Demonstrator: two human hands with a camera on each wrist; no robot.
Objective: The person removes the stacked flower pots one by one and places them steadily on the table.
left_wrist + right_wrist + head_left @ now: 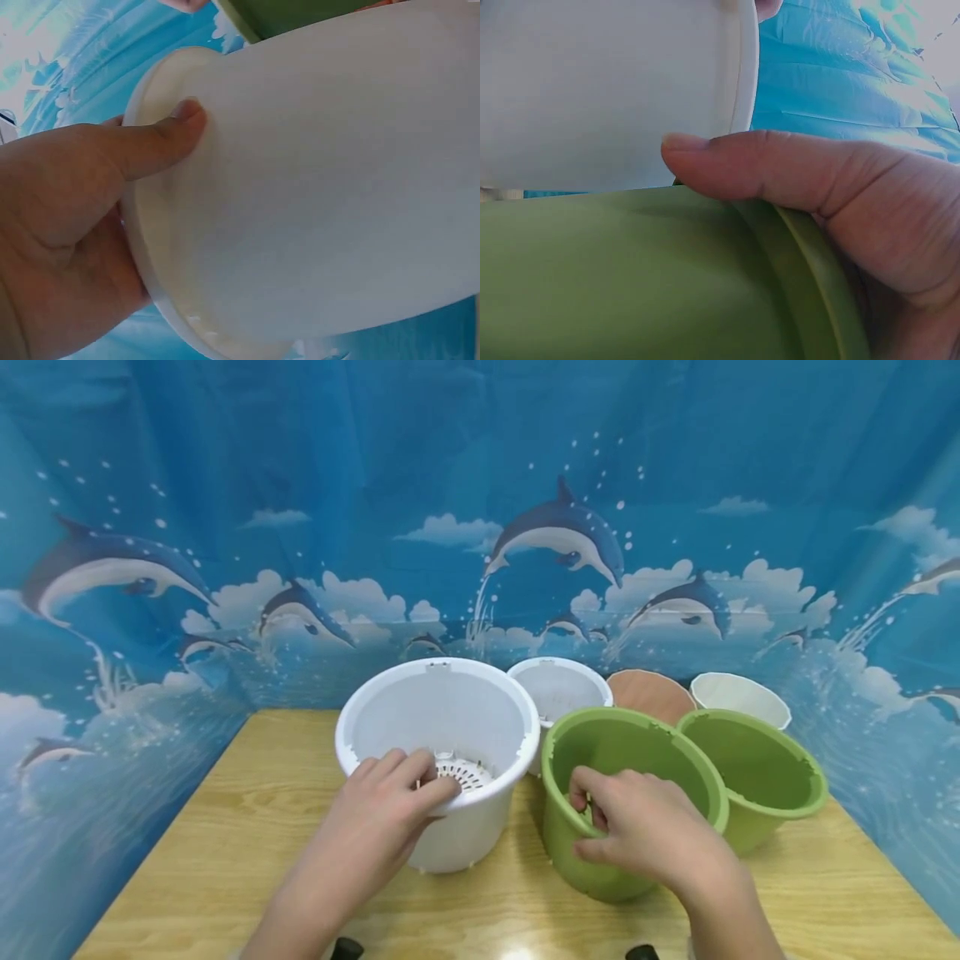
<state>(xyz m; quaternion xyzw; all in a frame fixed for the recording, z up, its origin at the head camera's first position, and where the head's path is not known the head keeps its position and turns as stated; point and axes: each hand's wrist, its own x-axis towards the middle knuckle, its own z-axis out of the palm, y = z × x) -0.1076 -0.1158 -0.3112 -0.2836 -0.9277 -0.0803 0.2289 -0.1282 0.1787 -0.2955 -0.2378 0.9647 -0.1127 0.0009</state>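
My left hand [393,802] grips the near rim of a large white plastic pot [465,827], fingers over the inside and thumb pressed along the outer wall, as the left wrist view shows. Slots pierce the floor of this pot. To its right, my right hand [637,822] holds the near left rim of a large green pot [600,868]. In the right wrist view its thumb [727,161] lies along the outside of the green wall, with the fingers hidden behind the rim. Both pots stand mouth up, the green one tilted slightly.
Behind them stand a smaller white pot [558,689], a terracotta-coloured pot [651,693], a white pot with an angular rim [738,700] and a second green pot [757,768]. The wooden table [225,827] backs onto a blue dolphin-print curtain [420,460].
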